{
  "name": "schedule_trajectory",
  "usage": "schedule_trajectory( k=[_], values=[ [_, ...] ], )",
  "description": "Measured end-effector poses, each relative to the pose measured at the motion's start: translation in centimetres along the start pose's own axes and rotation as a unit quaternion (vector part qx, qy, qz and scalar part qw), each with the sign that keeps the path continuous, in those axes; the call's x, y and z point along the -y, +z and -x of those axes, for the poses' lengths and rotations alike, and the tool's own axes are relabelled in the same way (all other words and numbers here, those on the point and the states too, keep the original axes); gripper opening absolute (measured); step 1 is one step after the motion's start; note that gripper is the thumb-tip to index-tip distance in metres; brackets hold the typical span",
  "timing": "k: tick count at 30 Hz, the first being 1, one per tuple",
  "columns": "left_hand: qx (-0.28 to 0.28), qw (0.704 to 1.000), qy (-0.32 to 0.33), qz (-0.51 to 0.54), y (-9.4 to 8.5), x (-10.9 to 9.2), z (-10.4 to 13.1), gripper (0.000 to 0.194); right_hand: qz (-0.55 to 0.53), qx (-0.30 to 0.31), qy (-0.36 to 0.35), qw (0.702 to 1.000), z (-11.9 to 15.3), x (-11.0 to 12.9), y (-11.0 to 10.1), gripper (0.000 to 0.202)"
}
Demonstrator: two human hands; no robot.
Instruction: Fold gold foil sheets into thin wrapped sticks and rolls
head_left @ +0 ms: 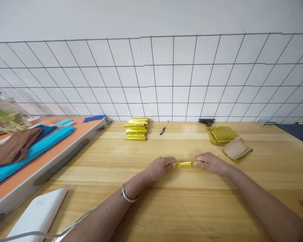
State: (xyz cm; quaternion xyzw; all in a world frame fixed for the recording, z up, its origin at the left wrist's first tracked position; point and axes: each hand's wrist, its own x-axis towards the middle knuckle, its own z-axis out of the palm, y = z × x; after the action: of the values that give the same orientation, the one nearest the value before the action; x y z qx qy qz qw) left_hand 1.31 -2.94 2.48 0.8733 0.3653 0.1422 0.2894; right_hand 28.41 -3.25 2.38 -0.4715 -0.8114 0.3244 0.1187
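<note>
White tiled wall (183, 74) w/ dark grid lines in bkgd, pale wood table (166, 211) below it, orange side surface (65, 131) off to the left w/ a turquoise roll (50, 143) & a crumpled brown sheet (17, 148) on it. From my end, I've got the L hand (163, 166) & R hand (209, 163) facing each other, mid-table; both are pinched closed, fingers clamped on opp. ends of one gold foil strip (184, 164), which runs level btwn them, just over or on the wood, can't tell which. Progress, as I judge it: the stack of gold foil rolls (136, 130) near the wall looks done; the strip in hand is prob. partway or nearly there. Left, I'd say: the flat gold foil sheets (222, 135) at back right & the paper-backed foil piece (237, 148) just in front, both flat, not yet rolled. Can't get an exact count of either lot. Pen (164, 127) lies near the stack; white slab device (40, 211) w/ cable (74, 223) sits front left, well apart from the work.
</note>
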Motion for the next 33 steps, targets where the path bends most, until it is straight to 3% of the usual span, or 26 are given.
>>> schedule_trajectory(
  k=[11,17,24,33],
  values=[
    [0.013,1.0,-0.002,0.015,0.3,0.8,-0.2,0.033,-0.045,0.024,0.004,0.999,0.1,-0.1,-0.2,0.046],
    [0.023,0.998,0.005,0.054,-0.4,0.6,-0.1,0.035,-0.106,0.037,0.008,0.994,0.3,-0.1,-0.4,0.043],
    [0.046,0.988,0.0,0.15,-0.5,1.3,0.2,0.03,-0.164,0.052,0.047,0.984,0.7,-0.3,-0.7,0.04],
    [0.004,0.952,-0.017,0.305,0.2,1.9,0.0,0.023,-0.203,0.047,0.039,0.977,0.5,-0.9,-0.6,0.039]
  ],
)
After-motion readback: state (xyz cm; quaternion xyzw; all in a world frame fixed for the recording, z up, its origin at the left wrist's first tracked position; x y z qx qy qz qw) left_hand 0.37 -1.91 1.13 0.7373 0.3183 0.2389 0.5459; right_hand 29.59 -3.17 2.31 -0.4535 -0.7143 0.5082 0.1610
